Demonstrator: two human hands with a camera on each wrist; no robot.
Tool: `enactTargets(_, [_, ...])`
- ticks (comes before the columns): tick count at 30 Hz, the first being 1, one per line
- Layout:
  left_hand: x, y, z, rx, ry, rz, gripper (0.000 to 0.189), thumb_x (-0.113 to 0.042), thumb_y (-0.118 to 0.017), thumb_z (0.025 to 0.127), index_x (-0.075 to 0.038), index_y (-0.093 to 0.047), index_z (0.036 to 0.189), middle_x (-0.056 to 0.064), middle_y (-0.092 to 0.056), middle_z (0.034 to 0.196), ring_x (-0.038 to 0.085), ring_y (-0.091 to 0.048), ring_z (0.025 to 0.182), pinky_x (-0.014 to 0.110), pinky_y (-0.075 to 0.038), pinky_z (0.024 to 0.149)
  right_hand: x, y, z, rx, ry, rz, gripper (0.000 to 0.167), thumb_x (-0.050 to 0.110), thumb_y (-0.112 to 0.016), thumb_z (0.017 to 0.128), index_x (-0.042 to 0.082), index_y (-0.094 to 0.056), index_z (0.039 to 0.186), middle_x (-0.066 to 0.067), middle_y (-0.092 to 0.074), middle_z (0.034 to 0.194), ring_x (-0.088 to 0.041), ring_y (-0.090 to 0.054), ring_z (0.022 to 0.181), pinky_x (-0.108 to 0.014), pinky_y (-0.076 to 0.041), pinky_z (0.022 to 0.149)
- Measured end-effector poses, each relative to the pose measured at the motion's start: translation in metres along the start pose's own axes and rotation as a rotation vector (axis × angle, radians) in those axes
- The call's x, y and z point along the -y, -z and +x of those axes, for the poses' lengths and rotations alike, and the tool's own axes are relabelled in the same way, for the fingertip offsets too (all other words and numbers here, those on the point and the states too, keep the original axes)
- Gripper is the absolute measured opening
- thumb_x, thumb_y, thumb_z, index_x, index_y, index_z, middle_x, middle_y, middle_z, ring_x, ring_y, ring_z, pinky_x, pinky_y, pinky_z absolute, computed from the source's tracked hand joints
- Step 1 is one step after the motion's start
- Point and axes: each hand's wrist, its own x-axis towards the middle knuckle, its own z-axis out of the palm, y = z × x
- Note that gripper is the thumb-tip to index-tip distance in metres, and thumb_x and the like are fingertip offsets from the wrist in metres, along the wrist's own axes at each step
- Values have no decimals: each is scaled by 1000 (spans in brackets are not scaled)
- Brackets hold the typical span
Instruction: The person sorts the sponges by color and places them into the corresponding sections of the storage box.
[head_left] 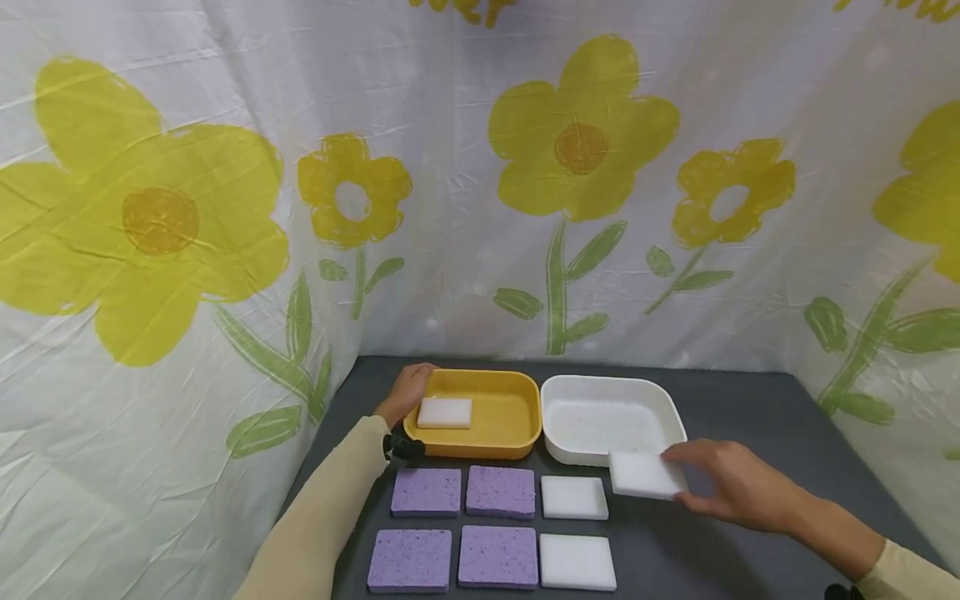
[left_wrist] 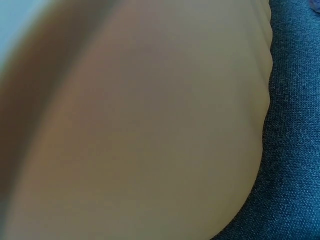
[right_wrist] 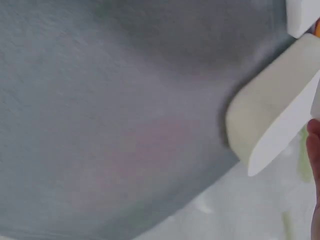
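Observation:
My right hand (head_left: pixel 727 479) pinches a white sponge (head_left: pixel 645 475) by its right edge, thumb below and fingers above. The sponge overlaps the front right rim of the white tray (head_left: pixel 566 454). In the right wrist view, fingertips (right_wrist: pixel 313 127) show at the right edge beside the tray's pale wall (right_wrist: pixel 270 95). My left hand (head_left: pixel 408 392) is at the left rim of the yellow tray (head_left: pixel 480 450), its fingertips near the back left corner; their hold is partly hidden. Another white sponge (head_left: pixel 445 413) lies inside the yellow tray.
In front of the trays lie several purple sponges (head_left: pixel 426 492) in two rows, with two white sponges (head_left: pixel 574 497) to their right. All rest on a dark grey table (head_left: pixel 720 400). A white curtain (head_left: pixel 450 275) with yellow flowers hangs behind and at both sides.

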Motion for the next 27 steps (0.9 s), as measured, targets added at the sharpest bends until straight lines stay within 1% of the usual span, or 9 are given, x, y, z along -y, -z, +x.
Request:
enactTargets(3, [0,-1,-1,4,17,2,52,-25,-29,121,4,-58,152,26,-53,161,46,-47,151,64,-36,127,2,5,16,49,-33,-4,44,24,-96,81,11,-79,120,1,-81,116,-17,-78,100,-35,-64,78])
enactTargets(5, [0,-1,-3,7,26,4,52,-25,-28,121,3,-58,153,26,-52,161,46,-47,152,64,-36,128,4,8,27,67,-46,-1,43,23,-95,84,10,-79,121,0,-80,119,-19,-78,102,-39,-65,79])
enactTargets(11, [-1,2,-1,15,10,5,51,-24,-30,121,4,-58,152,26,-52,162,47,-47,152,64,-35,128,5,7,63,85,-68,1,43,21,-92,86,6,-78,124,-3,-80,122,-21,-77,108,-42,-65,85])
enactTargets(14, [-1,2,0,14,17,10,51,-25,-30,121,3,-58,153,26,-52,162,46,-46,152,64,-35,128,5,5,80,108,-88,14,43,22,-91,88,5,-78,126,-5,-80,124,-24,-77,112,-45,-64,90])
enactTargets(19, [-4,2,-1,4,27,11,52,-25,-29,120,4,-56,154,26,-50,164,47,-45,154,64,-35,128,7,0,107,121,-84,29,43,24,-88,92,4,-78,128,-9,-79,127,-29,-77,115,-49,-64,94])
enactTargets(21, [-4,3,-2,3,33,4,52,-25,-30,121,4,-56,154,26,-50,164,46,-45,154,63,-35,129,8,-3,117,121,-89,29,44,25,-88,92,3,-78,128,-10,-80,127,-28,-77,114,-48,-64,93])
enactTargets(27, [-5,2,-2,6,38,0,52,-25,-29,121,4,-57,153,26,-52,162,46,-48,151,63,-36,128,9,-17,145,128,-94,45,43,26,-88,93,3,-77,128,-10,-80,125,-27,-78,105,-44,-65,84])
